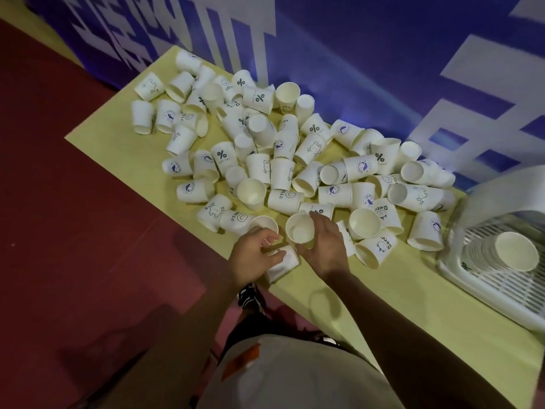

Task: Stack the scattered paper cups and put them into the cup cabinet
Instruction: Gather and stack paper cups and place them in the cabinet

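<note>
Several white printed paper cups [280,149] lie scattered on a yellow table [413,290], most on their sides. At the near edge my left hand [252,256] grips a cup lying on its side [284,262]. My right hand [324,246] holds an upright cup [300,231] by its side, mouth up, just right of the left hand. A white cup cabinet [507,202] with a slatted base stands at the right, and a stack of cups [514,250] lies inside it.
A blue banner with white lettering [383,69] runs behind the table. Red floor [73,231] lies to the left. The table's near edge runs diagonally below my hands. My torso and dark shoes [250,296] are below.
</note>
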The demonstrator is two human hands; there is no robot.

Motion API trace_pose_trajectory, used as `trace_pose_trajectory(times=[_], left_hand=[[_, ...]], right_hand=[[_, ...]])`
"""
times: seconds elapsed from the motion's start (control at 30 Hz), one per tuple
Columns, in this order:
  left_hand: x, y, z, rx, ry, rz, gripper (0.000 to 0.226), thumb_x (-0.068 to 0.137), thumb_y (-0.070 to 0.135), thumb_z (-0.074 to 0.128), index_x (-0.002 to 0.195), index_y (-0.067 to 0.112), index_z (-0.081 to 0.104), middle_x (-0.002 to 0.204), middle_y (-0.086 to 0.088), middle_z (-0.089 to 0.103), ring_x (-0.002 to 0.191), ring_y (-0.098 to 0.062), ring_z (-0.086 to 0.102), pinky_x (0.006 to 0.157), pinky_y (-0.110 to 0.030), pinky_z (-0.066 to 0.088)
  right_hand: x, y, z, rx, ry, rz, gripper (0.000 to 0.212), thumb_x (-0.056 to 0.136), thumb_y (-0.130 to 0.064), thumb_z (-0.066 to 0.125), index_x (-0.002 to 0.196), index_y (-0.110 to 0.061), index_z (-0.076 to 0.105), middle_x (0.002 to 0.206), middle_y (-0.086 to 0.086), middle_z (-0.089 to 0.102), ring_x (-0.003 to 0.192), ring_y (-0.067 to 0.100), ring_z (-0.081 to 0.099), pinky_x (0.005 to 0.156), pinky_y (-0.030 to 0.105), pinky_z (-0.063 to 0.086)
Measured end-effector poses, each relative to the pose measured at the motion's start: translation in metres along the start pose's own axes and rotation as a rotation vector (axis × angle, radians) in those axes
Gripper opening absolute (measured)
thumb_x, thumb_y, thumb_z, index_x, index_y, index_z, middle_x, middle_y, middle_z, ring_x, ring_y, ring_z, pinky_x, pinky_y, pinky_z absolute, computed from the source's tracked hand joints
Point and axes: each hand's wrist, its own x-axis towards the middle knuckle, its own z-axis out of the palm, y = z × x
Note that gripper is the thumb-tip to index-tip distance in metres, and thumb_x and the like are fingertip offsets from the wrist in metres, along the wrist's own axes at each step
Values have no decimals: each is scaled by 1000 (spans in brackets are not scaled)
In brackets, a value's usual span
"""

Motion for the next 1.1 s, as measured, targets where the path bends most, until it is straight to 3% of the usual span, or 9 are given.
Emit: trace_pose_trajectory(times=[0.13,0.33,0.4,0.63,0.73,0.87,1.1], left_hand=[[-8,-9,-2,50,-17,4,33,72,29,85,100,19,70,97,10,61,81,0,59,74,-25,50],[-13,-8,4,62,-7,9,32,73,30,84,100,22,70,103,14,59,89,9,55,74,-11,43],[-15,-5,9,63,10,23,31,73,27,84,100,20,70,103,13,59,90,6,55,75,-10,42],[-31,-1,26,145,-5,9,30,76,25,81,103,17,71,108,8,65,96,-9,62,81,-27,50],[-30,0,31,237,-84,-37,39,78,27,76,115,19,67,120,8,60,104,-16,59,85,-36,51],[-27,-1,42,316,-180,-49,53,79,23,74,129,18,59,131,5,53,115,-19,56,94,-37,48],[-14,13,59,375,-264,-46,72,76,30,76,140,16,46,135,-6,54,123,-26,51,98,-38,46]], right_hand=[[-1,1,1,4,-6,15,80,78,-32,82,145,-6,47,141,14,56,128,35,52,107,44,41],[-11,2,-1,59,28,16,78,82,-31,80,146,-5,45,143,13,55,132,33,49,111,43,38],[-15,4,-3,77,53,6,75,83,-30,79,145,-5,46,140,12,56,130,32,51,109,44,40],[-28,12,-14,64,83,14,70,85,-32,76,144,-8,47,136,9,58,125,29,52,105,44,42],[-35,16,-18,65,92,17,71,86,-34,75,145,-6,46,135,11,58,126,29,52,108,44,40],[-46,26,-24,65,110,36,71,87,-37,75,144,-8,46,134,9,58,126,29,53,102,46,44],[-63,38,-43,169,192,42,72,83,-31,80,142,-3,51,131,11,62,121,29,59,98,46,50]])
